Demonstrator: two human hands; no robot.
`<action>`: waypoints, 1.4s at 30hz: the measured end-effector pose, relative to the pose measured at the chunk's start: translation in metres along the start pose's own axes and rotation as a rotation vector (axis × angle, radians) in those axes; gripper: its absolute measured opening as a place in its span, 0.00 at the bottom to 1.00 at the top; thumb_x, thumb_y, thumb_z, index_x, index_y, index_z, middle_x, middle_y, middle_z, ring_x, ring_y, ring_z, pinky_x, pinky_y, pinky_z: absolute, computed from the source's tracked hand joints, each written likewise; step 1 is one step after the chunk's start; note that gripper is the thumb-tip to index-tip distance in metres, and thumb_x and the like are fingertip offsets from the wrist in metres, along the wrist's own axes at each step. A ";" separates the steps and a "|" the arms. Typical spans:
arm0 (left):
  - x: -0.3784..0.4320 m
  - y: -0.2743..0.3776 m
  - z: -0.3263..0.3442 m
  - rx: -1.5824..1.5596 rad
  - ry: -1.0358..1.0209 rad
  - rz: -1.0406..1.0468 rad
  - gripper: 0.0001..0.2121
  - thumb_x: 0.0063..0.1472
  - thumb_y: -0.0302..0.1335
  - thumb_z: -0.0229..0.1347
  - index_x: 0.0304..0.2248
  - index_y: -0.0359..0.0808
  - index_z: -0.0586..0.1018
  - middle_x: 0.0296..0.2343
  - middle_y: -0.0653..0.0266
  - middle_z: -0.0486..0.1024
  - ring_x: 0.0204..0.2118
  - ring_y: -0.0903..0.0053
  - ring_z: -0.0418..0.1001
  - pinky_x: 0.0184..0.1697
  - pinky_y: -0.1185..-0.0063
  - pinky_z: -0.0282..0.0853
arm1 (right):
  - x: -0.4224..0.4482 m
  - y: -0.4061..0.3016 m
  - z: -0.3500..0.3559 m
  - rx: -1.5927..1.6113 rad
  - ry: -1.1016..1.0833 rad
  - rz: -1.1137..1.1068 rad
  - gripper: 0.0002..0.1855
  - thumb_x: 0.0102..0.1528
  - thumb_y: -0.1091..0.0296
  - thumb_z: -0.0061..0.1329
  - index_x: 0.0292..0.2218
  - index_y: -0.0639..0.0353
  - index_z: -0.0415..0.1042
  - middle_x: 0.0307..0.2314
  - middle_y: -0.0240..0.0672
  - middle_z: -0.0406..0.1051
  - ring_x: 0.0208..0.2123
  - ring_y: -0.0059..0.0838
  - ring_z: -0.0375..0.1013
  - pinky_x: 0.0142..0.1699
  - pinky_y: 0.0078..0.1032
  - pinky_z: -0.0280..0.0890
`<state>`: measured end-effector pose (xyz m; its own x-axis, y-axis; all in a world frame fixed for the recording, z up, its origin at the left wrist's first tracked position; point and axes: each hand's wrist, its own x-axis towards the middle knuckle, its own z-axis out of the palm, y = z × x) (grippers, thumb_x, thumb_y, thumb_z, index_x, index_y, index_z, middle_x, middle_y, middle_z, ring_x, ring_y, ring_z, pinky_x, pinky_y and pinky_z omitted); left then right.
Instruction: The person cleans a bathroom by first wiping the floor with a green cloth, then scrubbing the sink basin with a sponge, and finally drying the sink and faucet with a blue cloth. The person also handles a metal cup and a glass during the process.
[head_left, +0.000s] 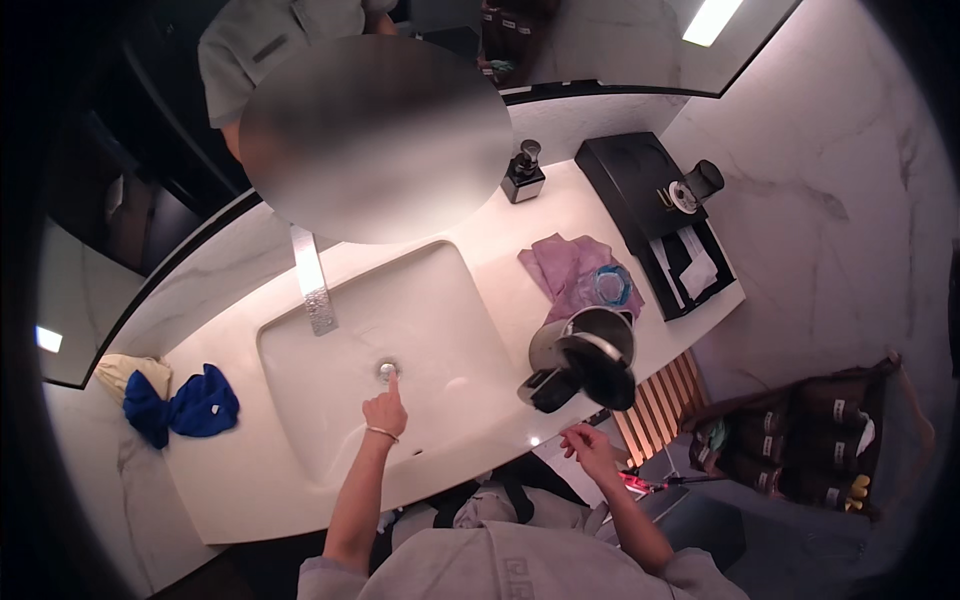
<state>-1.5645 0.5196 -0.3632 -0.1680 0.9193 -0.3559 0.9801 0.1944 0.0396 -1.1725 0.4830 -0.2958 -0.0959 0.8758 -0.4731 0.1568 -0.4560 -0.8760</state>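
Observation:
My left hand (386, 412) reaches into the white basin (457, 345), its index finger extended onto the round metal drain stopper (388, 370). A flat metal faucet (313, 289) juts out above the basin. My right hand (589, 450) hovers by the counter's front edge with nothing in it, fingers partly bent. Just above it stands an electric kettle (551, 349) with its dark lid (596, 371) raised. Behind the kettle lies a purple cloth (559, 262), with a clear blue-tinted glass or dish (613, 286) on it.
Blue cloths (204, 403) and a cream cloth (142, 373) lie at the counter's left end. A soap dispenser (523, 176) stands near the mirror. A black box (645, 195) and an open tray (709, 281) are at right. A brown pocketed organizer (795, 435) hangs beside the slatted wood.

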 end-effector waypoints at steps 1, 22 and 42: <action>0.010 -0.005 0.009 -0.004 -0.028 0.018 0.26 0.53 0.24 0.46 0.54 0.40 0.62 0.21 0.60 0.75 0.23 0.65 0.74 0.28 0.68 0.65 | -0.009 -0.002 0.006 -0.012 0.010 -0.006 0.09 0.59 0.69 0.43 0.35 0.65 0.72 0.23 0.33 0.71 0.24 0.17 0.69 0.25 0.16 0.64; -0.095 -0.108 -0.039 -0.578 0.586 0.021 0.18 0.47 0.28 0.60 0.40 0.43 0.76 0.41 0.63 0.73 0.45 0.69 0.69 0.47 0.71 0.61 | -0.026 -0.034 0.133 -0.200 -0.421 0.026 0.10 0.56 0.68 0.47 0.37 0.64 0.72 0.25 0.33 0.73 0.25 0.19 0.71 0.30 0.17 0.65; -0.124 -0.334 -0.100 -1.339 1.032 -0.410 0.14 0.62 0.26 0.46 0.19 0.30 0.64 0.15 0.63 0.62 0.20 0.80 0.56 0.23 0.78 0.55 | 0.037 -0.155 0.382 -0.146 -0.371 -0.668 0.23 0.57 0.62 0.40 0.50 0.66 0.58 0.47 0.43 0.62 0.50 0.35 0.61 0.56 0.32 0.54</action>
<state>-1.8815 0.3751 -0.2390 -0.8779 0.4606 0.1312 0.1915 0.0864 0.9777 -1.5759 0.5255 -0.2127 -0.5345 0.8353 0.1284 0.0749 0.1981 -0.9773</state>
